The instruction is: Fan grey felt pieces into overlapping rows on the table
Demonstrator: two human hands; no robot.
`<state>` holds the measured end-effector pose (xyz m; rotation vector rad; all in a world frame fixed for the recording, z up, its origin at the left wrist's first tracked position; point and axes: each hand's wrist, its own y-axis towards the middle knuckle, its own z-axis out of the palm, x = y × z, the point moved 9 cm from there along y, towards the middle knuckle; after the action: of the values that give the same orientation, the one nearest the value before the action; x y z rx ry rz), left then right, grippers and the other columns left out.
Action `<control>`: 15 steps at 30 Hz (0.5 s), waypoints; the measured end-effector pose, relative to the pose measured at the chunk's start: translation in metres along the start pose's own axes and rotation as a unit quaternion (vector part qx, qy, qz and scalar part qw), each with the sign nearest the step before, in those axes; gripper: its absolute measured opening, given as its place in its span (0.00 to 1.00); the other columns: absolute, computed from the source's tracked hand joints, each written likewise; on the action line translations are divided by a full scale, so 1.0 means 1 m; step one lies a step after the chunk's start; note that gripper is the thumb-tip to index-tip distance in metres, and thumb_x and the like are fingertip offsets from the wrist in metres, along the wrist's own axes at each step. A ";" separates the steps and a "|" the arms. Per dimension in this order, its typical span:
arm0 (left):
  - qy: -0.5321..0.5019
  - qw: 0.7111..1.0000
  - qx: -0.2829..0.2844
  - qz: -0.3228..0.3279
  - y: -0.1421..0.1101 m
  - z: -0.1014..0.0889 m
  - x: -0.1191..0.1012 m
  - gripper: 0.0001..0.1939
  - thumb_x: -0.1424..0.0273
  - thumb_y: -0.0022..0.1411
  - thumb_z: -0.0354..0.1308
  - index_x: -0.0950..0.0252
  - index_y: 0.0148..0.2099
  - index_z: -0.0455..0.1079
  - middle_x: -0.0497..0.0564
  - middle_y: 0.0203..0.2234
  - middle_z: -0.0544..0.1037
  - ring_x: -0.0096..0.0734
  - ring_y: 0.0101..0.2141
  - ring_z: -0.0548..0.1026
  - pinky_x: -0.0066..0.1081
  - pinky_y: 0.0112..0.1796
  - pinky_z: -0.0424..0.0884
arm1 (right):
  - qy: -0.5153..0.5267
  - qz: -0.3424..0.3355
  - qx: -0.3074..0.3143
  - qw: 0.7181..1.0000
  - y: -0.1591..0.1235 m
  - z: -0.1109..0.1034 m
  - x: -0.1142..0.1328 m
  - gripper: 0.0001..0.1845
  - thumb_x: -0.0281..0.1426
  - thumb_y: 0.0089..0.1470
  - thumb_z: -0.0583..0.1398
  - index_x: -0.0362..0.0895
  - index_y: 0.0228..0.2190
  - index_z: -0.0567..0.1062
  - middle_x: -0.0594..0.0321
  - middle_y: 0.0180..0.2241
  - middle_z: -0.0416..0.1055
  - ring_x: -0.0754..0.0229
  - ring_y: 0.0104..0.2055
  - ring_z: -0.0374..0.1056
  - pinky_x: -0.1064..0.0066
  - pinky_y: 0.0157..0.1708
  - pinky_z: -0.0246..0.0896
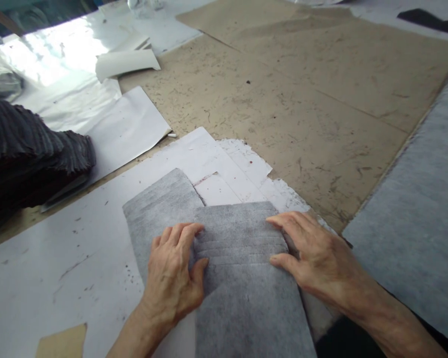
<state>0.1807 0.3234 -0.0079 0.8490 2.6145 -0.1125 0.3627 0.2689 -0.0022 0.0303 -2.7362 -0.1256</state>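
A stack of grey, felt-like pieces (246, 298) lies in front of me, its top edges staggered in narrow steps. My left hand (175, 268) grips the stack's left edge, thumb and fingertips on its surface. On the opposite edge, my right hand (309, 248) holds the stack with fingers and thumb bent over the side. Partly beneath it at the left is another grey piece (160, 204), set at an angle and also showing stepped edges. What lies under my palms is hidden.
White sheets (97, 219) lie below the pieces, over brown paper (276, 99) on the table. A dark pile with frayed edges (37, 149) sits at left. A large grey sheet (414, 214) lies at right, a tan scrap (61, 342) at lower left, a curled white sheet (127, 63) farther back.
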 end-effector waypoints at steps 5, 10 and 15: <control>-0.037 0.997 0.026 -0.056 0.001 0.004 0.011 0.10 0.73 0.50 0.56 0.64 0.37 0.62 0.48 0.27 0.68 0.35 0.31 0.65 0.38 0.34 0.60 | 0.034 0.069 0.016 0.997 -0.001 0.006 -0.013 0.11 0.26 0.38 0.63 0.45 0.29 0.69 0.66 0.29 0.65 0.61 0.30 0.64 0.69 0.27 0.60; -0.063 0.991 0.022 -0.117 -0.020 0.007 0.018 0.09 0.65 0.55 0.54 0.63 0.27 0.61 0.47 0.23 0.66 0.32 0.28 0.65 0.34 0.31 0.59 | 0.009 0.088 -0.054 0.995 -0.029 -0.001 -0.005 0.13 0.39 0.51 0.57 0.45 0.22 0.65 0.67 0.21 0.62 0.63 0.23 0.62 0.70 0.24 0.58; -0.072 0.985 0.009 -0.155 -0.035 0.009 0.022 0.13 0.62 0.60 0.50 0.63 0.26 0.63 0.46 0.21 0.66 0.31 0.26 0.64 0.33 0.30 0.57 | 0.002 0.136 -0.096 0.986 -0.047 -0.005 0.001 0.17 0.40 0.57 0.51 0.45 0.22 0.64 0.69 0.18 0.63 0.67 0.18 0.61 0.75 0.17 0.54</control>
<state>0.1469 0.3049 -0.0264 0.4152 2.5913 -0.2720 0.3639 0.2213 -0.0021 -0.3940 -2.6801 -0.3102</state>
